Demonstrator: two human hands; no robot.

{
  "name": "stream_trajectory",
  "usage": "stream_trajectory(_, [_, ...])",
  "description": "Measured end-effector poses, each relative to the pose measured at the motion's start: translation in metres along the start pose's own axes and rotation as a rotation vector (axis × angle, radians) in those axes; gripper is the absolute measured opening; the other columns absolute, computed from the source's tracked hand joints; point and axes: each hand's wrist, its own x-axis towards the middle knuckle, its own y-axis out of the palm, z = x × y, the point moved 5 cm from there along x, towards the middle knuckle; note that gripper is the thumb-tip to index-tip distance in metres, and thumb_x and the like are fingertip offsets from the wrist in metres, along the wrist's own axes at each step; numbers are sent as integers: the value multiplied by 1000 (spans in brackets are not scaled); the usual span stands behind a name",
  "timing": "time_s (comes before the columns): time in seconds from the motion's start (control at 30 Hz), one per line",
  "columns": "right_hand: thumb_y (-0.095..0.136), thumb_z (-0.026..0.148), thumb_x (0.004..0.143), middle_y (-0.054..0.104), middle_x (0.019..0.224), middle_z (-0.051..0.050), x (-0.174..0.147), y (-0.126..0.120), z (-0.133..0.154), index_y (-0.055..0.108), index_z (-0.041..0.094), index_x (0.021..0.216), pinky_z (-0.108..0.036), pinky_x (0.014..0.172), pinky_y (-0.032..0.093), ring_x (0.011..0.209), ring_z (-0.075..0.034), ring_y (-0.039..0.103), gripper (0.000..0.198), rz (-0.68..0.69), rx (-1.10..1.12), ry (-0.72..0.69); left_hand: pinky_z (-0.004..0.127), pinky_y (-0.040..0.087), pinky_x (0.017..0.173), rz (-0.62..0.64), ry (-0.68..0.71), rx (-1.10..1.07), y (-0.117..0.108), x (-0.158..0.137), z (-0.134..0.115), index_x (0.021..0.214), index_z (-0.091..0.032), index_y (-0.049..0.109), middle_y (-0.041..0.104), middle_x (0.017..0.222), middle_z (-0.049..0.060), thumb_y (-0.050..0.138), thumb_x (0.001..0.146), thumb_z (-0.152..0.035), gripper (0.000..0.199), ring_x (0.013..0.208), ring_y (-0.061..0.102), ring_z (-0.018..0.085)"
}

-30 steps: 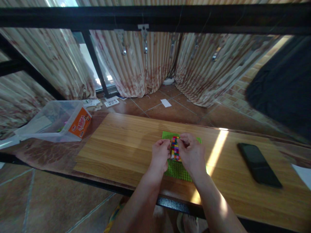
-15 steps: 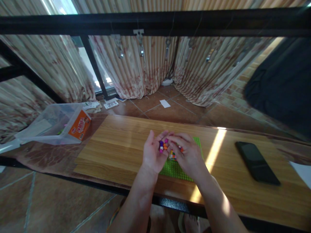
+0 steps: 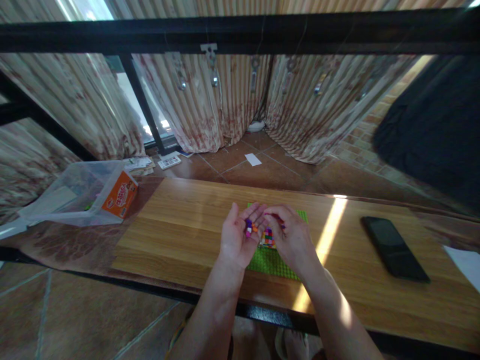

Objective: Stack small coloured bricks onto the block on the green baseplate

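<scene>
My left hand [image 3: 237,237] is turned palm up over the wooden board, cupping several small coloured bricks [image 3: 249,227]. My right hand [image 3: 292,238] hovers just right of it, fingers bent over a multicoloured brick block [image 3: 267,239] that stands on the green baseplate [image 3: 270,260]. The right fingertips touch the loose bricks at the left palm. Part of the baseplate is hidden under both hands.
A black phone [image 3: 393,248] lies at the right of the wooden tabletop [image 3: 180,225]. A clear plastic tub [image 3: 71,192] with an orange box [image 3: 119,195] sits at the left. White paper [image 3: 463,260] lies at the far right edge. A black rail [image 3: 240,32] crosses overhead.
Both hands gripped the brick block a second ago; now it stands on the baseplate. My left hand has turned palm up with loose bricks in it, and my right hand has moved to them.
</scene>
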Motion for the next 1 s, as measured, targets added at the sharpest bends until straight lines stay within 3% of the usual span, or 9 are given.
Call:
stream_trajectory(0.1, [51,27,88,69,85,-4,0,-13,-14,66,20,93,-32,72,49,78,-17,64,17,-95,58,130,20,49,60,-170,115,64,-15,5,-7,79,-10,62,65,79,10,51,87,-32,26,68,61,12])
stream_trajectory(0.2, [57,27,84,70,86,-3,0,-19,-23,68,21,88,-32,73,50,80,-17,65,14,-108,99,160,12,27,38,-219,184,220,-23,9,-8,74,-12,59,56,63,0,62,75,-17,6,44,43,2])
stream_trajectory(0.33, [52,22,87,69,88,-5,1,-12,-21,70,20,87,-32,75,50,81,-17,64,19,-25,52,85,14,12,35,-198,222,422,-21,15,1,66,-13,54,48,56,-6,68,65,-16,14,36,27,-1])
stream_trajectory(0.6, [53,19,86,71,88,-5,-1,3,-18,71,20,90,-35,77,48,85,-21,62,18,23,-161,-9,17,16,38,-201,211,547,-16,24,11,62,-15,54,41,47,-8,71,59,-24,19,36,27,1])
stream_trajectory(1.0, [58,21,83,71,80,-4,-4,9,-24,70,21,80,-34,72,46,77,-21,62,13,-64,-214,81,20,34,50,-200,279,599,-19,28,11,60,-16,60,50,50,-4,73,58,-27,17,48,43,6])
